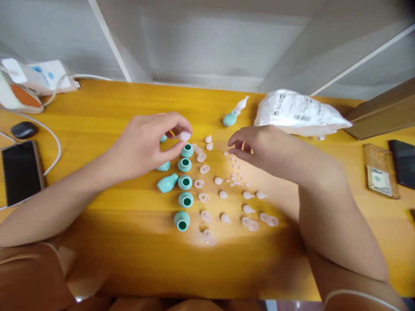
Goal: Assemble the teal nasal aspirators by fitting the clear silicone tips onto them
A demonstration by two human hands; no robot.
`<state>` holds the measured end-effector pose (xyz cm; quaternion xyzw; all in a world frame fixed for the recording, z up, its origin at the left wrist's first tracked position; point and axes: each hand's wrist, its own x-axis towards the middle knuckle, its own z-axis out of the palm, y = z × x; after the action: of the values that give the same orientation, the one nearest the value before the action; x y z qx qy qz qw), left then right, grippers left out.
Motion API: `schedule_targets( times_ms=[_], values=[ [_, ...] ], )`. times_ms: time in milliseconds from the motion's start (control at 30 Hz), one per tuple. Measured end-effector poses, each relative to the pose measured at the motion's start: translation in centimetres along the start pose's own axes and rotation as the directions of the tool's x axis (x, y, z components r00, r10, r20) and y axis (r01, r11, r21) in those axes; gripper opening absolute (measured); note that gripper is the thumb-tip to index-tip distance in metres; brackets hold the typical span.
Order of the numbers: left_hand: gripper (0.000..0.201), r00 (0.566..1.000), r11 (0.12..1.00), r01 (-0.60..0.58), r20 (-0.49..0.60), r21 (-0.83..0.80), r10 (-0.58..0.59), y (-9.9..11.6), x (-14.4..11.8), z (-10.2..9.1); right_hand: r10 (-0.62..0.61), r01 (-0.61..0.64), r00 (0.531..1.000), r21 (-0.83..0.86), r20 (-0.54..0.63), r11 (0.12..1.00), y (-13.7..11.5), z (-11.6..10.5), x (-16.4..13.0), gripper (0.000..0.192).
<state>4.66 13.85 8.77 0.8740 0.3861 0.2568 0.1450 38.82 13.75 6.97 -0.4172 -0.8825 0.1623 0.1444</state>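
Centre frame, the left hand (pixel 145 140) pinches a small, rounded, milky-white piece (pixel 184 136) near 5 teal bulbs (pixel 185 188) with dark openings; the right hand (pixel 264 144) holds its fingertips apart.

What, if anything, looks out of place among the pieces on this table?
One teal bulb lies on its side, its opening out of sight, which looks odd beside the column of teal bulbs whose dark openings show. Small white pieces near the right hand also lie loosely scattered. No damage is visible.

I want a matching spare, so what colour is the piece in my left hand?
The piece looks whitish, as the head view shows.
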Motion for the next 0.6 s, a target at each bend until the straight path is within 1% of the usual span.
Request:
schedule_targets(
  times_ms=[67,167,233,400,600],
  values=[
    [0.016,1.000,1.000,-0.014,0.022,0.010,0.014,-0.5,0.2,0.1,-0.038,0.038,0.999,-0.011,-0.020,0.999,-0.6,0.8,0.8,0.012],
    [0.019,0.999,0.997,-0.036,0.019,0.067,0.035,-1.3,0.5,0.5,-0.146,0.148,0.988,0.053,-0.053,0.988,-1.6,2.2,2.1,0.015],
    [0.020,0.999,0.992,-0.037,0.028,0.120,0.034,-1.9,0.6,0.7,-0.182,0.184,0.982,0.074,-0.044,0.980,-1.9,3.0,2.6,0.018],
    [0.024,0.993,0.971,-0.045,0.118,0.237,0.017,-3.0,1.0,1.3,-0.195,0.192,0.979,0.056,0.056,0.980,-1.6,3.9,2.7,0.018],
    [0.029,0.985,0.931,-0.082,0.174,0.355,0.020,-3.6,0.8,2.2,-0.205,0.202,0.976,0.038,0.070,0.979,-1.2,4.5,2.7,0.017]
  ],
)
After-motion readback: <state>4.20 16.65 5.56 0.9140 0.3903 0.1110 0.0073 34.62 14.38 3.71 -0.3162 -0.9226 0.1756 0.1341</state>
